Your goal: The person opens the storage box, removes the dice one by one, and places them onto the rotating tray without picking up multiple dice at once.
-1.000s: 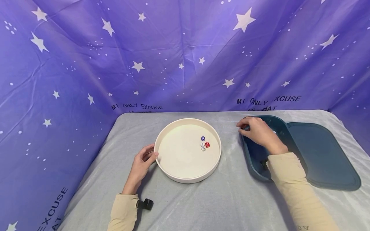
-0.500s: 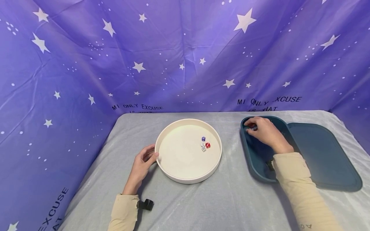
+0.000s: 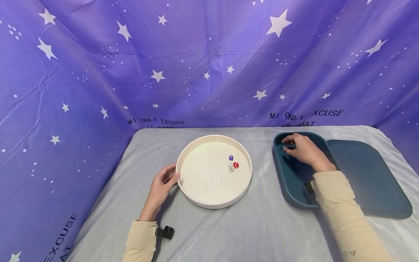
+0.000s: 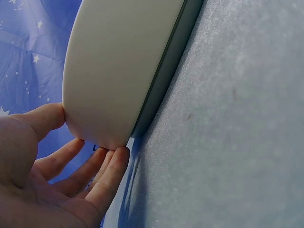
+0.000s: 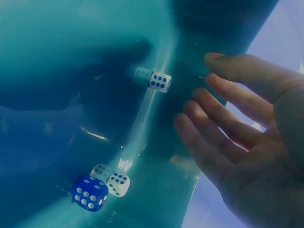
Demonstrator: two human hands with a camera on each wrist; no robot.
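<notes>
My left hand [image 3: 159,192] holds the round cream tray [image 3: 206,174] at its left side, thumb on the rim and fingertips against the outer wall [image 4: 107,95]. Toward the tray's right lie a blue die [image 3: 231,158], a red die [image 3: 236,165] and white dice [image 3: 231,169]. Inside the teal box [image 3: 284,189] is my right hand [image 3: 306,152], its fingers spread and slightly bent. The right wrist view has a white die [image 5: 160,82] in front of the fingertips with a gap between. Farther off, a blue die [image 5: 90,194] sits against another white die [image 5: 118,184].
A flat teal lid [image 3: 376,178] lies right of the box, close along its side. Grey cloth [image 3: 262,233] covers the table. A purple star-printed curtain [image 3: 183,65] rises behind and at both sides.
My right hand has moved from over the box's left rim rightward into the box, and a die now shows beside its fingertips. My left hand stays on the tray.
</notes>
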